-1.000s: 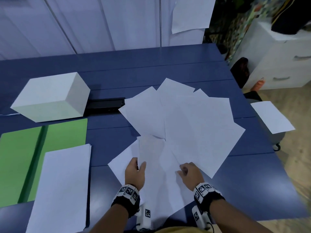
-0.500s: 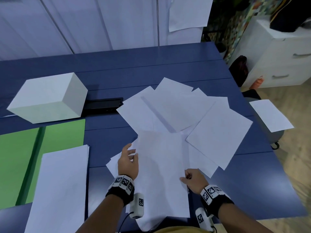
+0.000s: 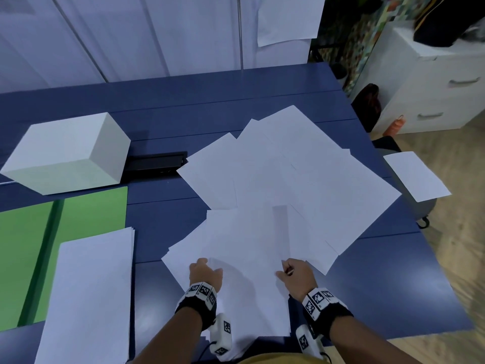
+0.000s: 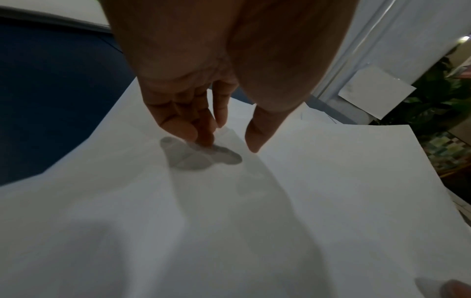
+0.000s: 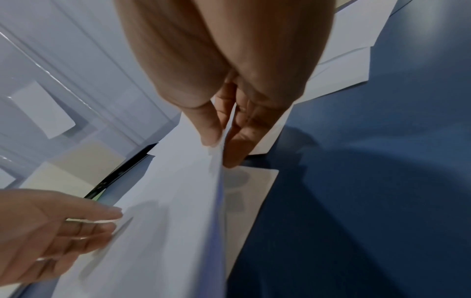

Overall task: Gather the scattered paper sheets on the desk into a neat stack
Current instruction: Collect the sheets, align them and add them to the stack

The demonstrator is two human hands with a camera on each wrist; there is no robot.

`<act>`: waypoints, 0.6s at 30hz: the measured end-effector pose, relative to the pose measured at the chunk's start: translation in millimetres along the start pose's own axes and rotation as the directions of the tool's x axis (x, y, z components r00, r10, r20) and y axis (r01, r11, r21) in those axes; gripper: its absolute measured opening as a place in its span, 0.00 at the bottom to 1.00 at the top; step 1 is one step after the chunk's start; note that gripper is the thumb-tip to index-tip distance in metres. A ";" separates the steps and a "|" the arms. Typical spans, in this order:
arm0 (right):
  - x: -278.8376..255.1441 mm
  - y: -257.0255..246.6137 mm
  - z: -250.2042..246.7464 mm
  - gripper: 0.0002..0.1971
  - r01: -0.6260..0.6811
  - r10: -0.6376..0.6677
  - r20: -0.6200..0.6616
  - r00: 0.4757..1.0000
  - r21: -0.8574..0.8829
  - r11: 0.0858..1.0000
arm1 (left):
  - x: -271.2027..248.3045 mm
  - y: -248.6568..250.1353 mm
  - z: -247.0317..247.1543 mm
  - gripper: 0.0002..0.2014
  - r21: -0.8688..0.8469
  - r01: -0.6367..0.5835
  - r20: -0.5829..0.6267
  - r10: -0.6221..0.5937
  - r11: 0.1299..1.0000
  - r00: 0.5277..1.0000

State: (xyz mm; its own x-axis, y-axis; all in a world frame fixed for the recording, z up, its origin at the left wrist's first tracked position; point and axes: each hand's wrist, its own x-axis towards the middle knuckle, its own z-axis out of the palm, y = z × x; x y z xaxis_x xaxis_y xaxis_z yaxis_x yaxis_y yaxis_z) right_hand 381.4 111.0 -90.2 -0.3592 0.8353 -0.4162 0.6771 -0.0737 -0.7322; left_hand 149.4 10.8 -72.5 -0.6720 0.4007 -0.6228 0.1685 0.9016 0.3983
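Several white paper sheets (image 3: 301,166) lie fanned out across the middle and right of the blue desk (image 3: 183,106). Nearest me, a few sheets (image 3: 249,258) are held between both hands, their near end hanging over the desk's front edge. My left hand (image 3: 210,266) grips their left edge, thumb on top and fingers beneath; in the left wrist view the left hand (image 4: 229,145) shows fingertips as grey shapes through the paper (image 4: 305,201). My right hand (image 3: 284,270) pinches the right edge; the right wrist view shows the right hand (image 5: 221,151) with thumb and fingers clamped on the paper (image 5: 165,201).
A tidy paper pile (image 3: 91,292) lies at the near left, partly on a green folder (image 3: 78,214). Behind them stand a white box (image 3: 65,153) and a black bar (image 3: 154,165). Off the desk's right edge, a loose sheet (image 3: 414,176) rests on a chair near a white drawer cabinet (image 3: 433,88).
Half a second ago my left hand hovered with spread fingers; now it grips the left edge. The held sheets lie squarer toward me, and the fanned sheets behind have shifted.
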 end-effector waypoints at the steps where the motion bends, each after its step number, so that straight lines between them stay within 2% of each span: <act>1: 0.0 -0.8 1.0 0.21 -0.013 0.013 -0.004 1.000 0.010 1.000 | 1.0 -0.4 -0.2 0.29 -0.020 0.013 0.018 -0.012 1.000 1.000; 4: 0.2 -1.8 2.9 0.17 -0.054 0.054 0.012 0.998 0.028 0.998 | 3.7 -3.4 -1.3 0.29 -0.042 0.044 0.065 -0.041 0.998 0.997; 7: -0.4 -3.8 3.1 0.15 -0.080 0.080 0.009 0.997 0.021 0.997 | 0.4 -5.8 0.5 0.25 -0.067 0.030 0.080 -0.024 0.997 0.996; 10: -1.7 -5.5 2.3 0.18 -0.084 0.085 -0.013 0.996 0.028 0.996 | -5.5 -6.6 3.7 0.18 -0.075 -0.035 0.069 0.040 0.997 0.997; 13: -1.3 -5.2 2.0 0.17 -0.132 0.132 -0.017 0.991 0.014 0.991 | -7.8 -8.0 5.1 0.18 -0.017 -0.092 0.115 0.093 0.996 0.989; 15: -1.0 -4.5 1.4 0.17 -0.160 0.162 -0.036 0.986 0.045 0.986 | -9.7 -8.1 5.3 0.13 -0.026 -0.151 0.115 0.153 0.988 0.982; 18: -3.0 -6.3 -1.1 0.16 -0.146 0.151 -0.099 0.984 0.057 0.988 | -18.5 -4.0 0.6 0.02 -0.124 -0.246 0.080 0.257 0.961 0.963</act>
State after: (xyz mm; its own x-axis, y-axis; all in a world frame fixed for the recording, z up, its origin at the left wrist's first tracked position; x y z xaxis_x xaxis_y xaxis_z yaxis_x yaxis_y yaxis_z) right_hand 378.9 109.5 -83.7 -0.1872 0.8645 -0.4664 0.6846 -0.2257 -0.6931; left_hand 161.6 -0.1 -63.0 -0.5462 0.6309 -0.5511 0.2382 0.7477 0.6199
